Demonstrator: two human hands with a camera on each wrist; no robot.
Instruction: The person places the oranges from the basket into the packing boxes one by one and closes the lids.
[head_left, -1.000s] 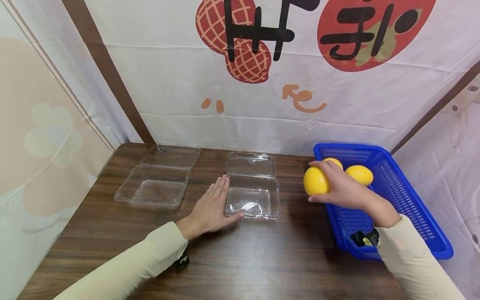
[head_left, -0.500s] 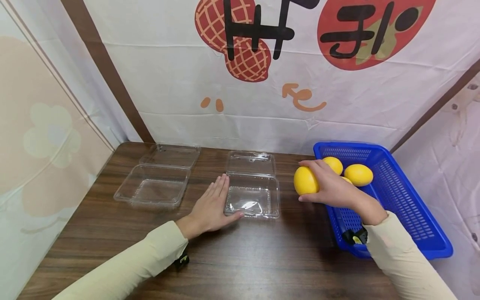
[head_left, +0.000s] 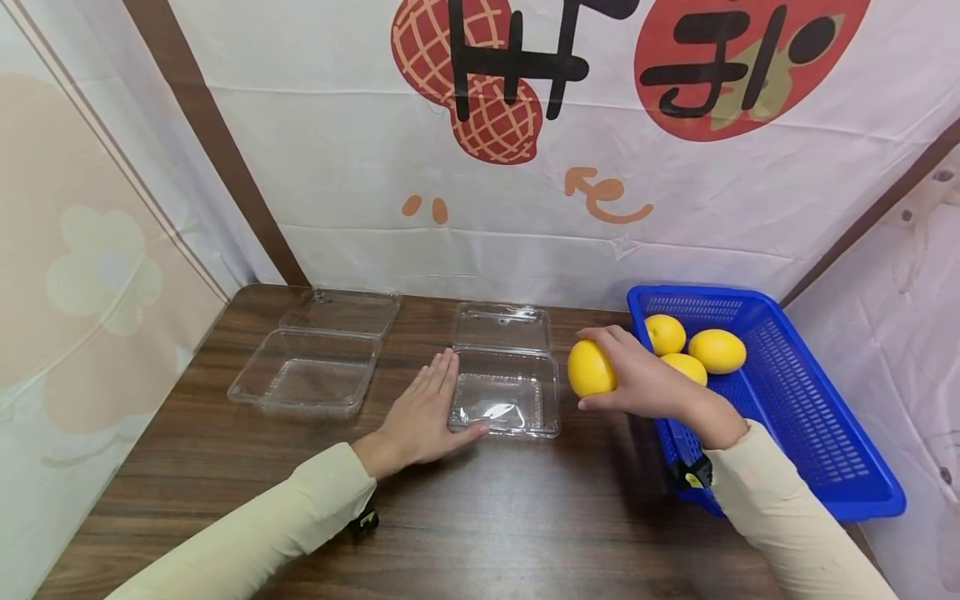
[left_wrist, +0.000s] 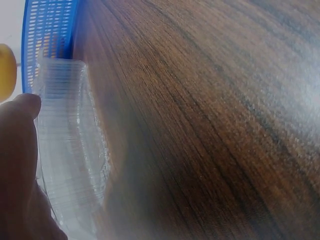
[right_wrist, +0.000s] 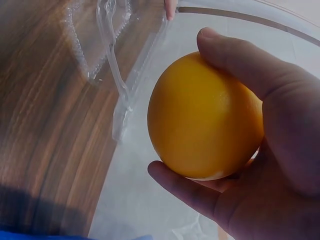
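My right hand holds a smooth, rounded yellow fruit between thumb and fingers, above the table just left of the blue basket. In the right wrist view the fruit fills the curve of the hand. My left hand lies with straight fingers along the left side of a clear plastic clamshell container; its thumb reaches the near rim. This container's lid is folded back toward the wall. In the left wrist view, the thumb touches the container wall.
A second clear clamshell container stands lid-back at the left. The blue perforated basket at the right holds several yellow fruits. A printed cloth wall rises behind the wooden table.
My right hand has moved left with the yellow fruit, out past the basket's rim toward the middle container. More fruit in the basket shows now. The left hand stays in place.
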